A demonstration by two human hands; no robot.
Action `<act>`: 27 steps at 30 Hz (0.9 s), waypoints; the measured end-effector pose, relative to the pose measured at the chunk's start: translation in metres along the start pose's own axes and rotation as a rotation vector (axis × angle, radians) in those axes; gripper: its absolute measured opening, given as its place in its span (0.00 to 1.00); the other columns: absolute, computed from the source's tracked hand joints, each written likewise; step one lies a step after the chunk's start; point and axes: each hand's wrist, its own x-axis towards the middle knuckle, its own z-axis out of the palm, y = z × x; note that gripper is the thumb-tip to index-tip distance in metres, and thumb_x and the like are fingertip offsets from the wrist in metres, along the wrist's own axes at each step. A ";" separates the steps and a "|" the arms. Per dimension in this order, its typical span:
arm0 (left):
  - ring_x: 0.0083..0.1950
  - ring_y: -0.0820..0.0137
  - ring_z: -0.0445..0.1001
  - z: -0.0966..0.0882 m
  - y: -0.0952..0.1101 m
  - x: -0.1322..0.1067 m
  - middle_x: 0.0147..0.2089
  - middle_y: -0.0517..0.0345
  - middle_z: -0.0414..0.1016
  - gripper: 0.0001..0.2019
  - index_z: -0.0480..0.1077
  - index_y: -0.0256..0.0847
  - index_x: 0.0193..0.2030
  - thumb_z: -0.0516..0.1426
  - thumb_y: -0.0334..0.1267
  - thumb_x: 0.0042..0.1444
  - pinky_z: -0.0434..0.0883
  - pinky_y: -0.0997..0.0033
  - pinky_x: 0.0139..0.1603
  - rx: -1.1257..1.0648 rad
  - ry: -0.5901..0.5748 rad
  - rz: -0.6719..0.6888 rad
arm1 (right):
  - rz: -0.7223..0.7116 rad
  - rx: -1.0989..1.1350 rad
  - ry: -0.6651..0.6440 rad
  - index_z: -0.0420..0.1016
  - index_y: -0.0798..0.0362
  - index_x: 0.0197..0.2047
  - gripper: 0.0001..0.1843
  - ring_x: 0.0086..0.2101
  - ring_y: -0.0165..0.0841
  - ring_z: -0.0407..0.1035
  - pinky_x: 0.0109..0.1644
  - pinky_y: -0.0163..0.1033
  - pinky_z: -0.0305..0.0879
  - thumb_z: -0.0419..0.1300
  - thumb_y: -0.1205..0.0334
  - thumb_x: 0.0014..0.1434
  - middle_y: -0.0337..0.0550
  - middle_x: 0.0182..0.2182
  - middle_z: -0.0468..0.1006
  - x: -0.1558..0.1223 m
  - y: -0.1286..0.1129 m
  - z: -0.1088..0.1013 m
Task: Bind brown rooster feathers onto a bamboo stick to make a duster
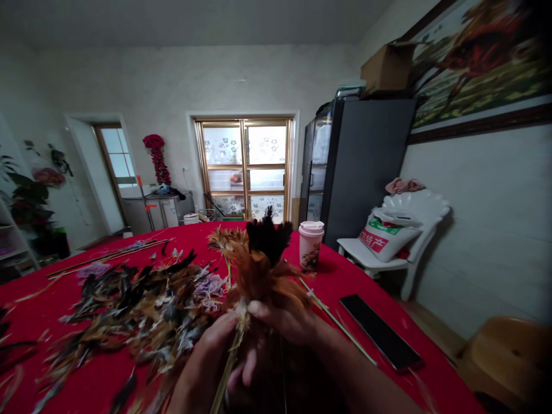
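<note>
Both my hands are closed around a bundle of brown and black feathers (263, 259) bound to a thin stick, held upright over the red table (345, 276). My left hand (211, 356) grips the stick low down. Pinching the feather bases higher up is my right hand (284, 322). A loose heap of feathers (142, 305) lies just left of my hands.
A lidded paper cup (311, 244) stands behind the bundle. A black phone (379, 330) and thin sticks (332, 319) lie to the right. More sticks (107, 253) lie at the far left. A white chair (401, 241) with a bag and a dark fridge (357, 167) are beyond.
</note>
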 end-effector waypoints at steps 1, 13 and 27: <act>0.08 0.80 0.53 0.001 -0.002 0.000 0.11 0.55 0.68 0.23 0.73 0.32 0.28 0.48 0.50 0.56 0.48 0.80 0.11 -0.043 -0.008 0.006 | -0.008 0.021 -0.050 0.66 0.54 0.18 0.22 0.23 0.28 0.63 0.32 0.32 0.60 0.46 0.57 0.61 0.38 0.18 0.68 0.001 -0.001 -0.001; 0.09 0.79 0.59 0.016 -0.012 -0.002 0.15 0.60 0.70 0.08 0.72 0.36 0.29 0.54 0.37 0.52 0.68 0.74 0.20 -0.473 0.144 0.052 | 0.095 0.234 0.060 0.68 0.55 0.23 0.09 0.23 0.27 0.60 0.25 0.31 0.57 0.56 0.60 0.51 0.36 0.20 0.66 0.003 0.005 -0.004; 0.20 0.72 0.71 0.023 -0.006 -0.008 0.23 0.59 0.74 0.10 0.71 0.39 0.29 0.64 0.38 0.39 0.71 0.73 0.21 -0.395 0.279 0.061 | 0.146 0.573 0.060 0.70 0.58 0.26 0.10 0.19 0.24 0.58 0.21 0.30 0.52 0.60 0.58 0.50 0.36 0.19 0.68 0.005 0.014 0.004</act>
